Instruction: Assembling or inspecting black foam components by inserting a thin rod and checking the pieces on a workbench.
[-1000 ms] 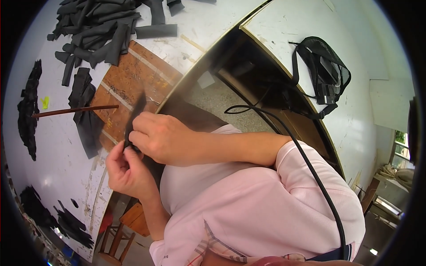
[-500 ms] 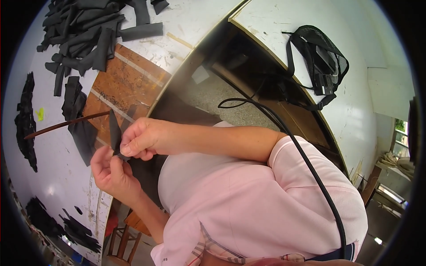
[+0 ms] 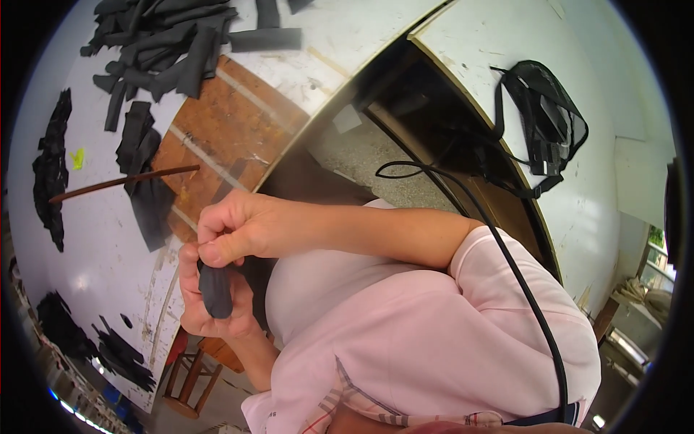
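Observation:
A small dark grey fabric piece (image 3: pixel 215 293), rounded at its lower end, is held between my two hands near the table edge. My left hand (image 3: pixel 238 307) is curled behind the piece, with its fingertips closed at the upper part. From above, my right hand (image 3: pixel 230 230) pinches the top of the piece, its thumb and fingers almost touching the left fingertips. Where the fingers meet, the fabric is hidden. A thin brown rod (image 3: pixel 126 182) lies on the white table (image 3: pixel 94 239), its tip over a brown board (image 3: pixel 231 123).
A heap of dark grey fabric strips (image 3: pixel 159 47) lies at the far left. Two dark strips (image 3: pixel 141 173) rest beside the board, and black piles (image 3: pixel 52 173) lie further left. A black mesh bag (image 3: pixel 542 119) with a cable is on the right-hand table. Below stands a wooden stool (image 3: pixel 191 383).
The fabric piece was pointing upward beyond my right hand; now it hangs down across my left palm. Both hands have shifted slightly right in the picture, and the whole view has shifted.

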A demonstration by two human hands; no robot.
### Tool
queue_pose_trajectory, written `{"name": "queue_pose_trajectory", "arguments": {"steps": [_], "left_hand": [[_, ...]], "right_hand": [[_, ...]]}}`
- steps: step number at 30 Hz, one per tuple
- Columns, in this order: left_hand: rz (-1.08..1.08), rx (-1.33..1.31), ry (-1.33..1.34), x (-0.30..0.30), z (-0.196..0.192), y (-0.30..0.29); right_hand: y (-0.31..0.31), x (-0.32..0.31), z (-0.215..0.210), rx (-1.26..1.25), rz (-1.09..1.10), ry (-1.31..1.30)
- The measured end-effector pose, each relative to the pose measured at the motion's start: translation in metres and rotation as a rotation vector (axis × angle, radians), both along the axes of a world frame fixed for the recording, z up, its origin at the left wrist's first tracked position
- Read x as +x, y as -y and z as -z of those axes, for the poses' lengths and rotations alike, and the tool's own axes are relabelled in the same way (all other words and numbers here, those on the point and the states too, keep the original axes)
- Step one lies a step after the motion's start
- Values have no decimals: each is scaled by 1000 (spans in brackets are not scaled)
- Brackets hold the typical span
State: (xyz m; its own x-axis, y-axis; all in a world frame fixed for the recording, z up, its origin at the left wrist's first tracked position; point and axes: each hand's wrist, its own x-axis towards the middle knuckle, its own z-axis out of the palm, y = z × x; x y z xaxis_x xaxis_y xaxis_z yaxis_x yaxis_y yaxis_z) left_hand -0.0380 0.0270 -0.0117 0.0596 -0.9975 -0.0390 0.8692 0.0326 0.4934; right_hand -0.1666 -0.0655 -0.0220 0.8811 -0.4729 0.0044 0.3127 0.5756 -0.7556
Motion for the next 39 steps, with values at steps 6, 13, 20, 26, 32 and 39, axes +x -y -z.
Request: {"name": "queue_pose_trajectory", "arguments": {"steps": [6,13,20,26,32,39], "left_hand": [[-424,345,1124,-29,-29,12],[-687,127,1127,-26,-39,34],[-81,-83,-120,33,-96,65],[-20,74,-496,61,-42,90],[-130,118,-222,42,-45,89],[-340,78,678,38,-30,79]], "right_hand": [[12,-3,-3,-239,258,-107],[25,11,-48,-788,486,-242],[78,49,-109,-752,283,-155],[114,67,-47,-344,-50,-239],[111,67,-38,-246,-25,-184],[118,68,-10,-247,-178,-128]]}}
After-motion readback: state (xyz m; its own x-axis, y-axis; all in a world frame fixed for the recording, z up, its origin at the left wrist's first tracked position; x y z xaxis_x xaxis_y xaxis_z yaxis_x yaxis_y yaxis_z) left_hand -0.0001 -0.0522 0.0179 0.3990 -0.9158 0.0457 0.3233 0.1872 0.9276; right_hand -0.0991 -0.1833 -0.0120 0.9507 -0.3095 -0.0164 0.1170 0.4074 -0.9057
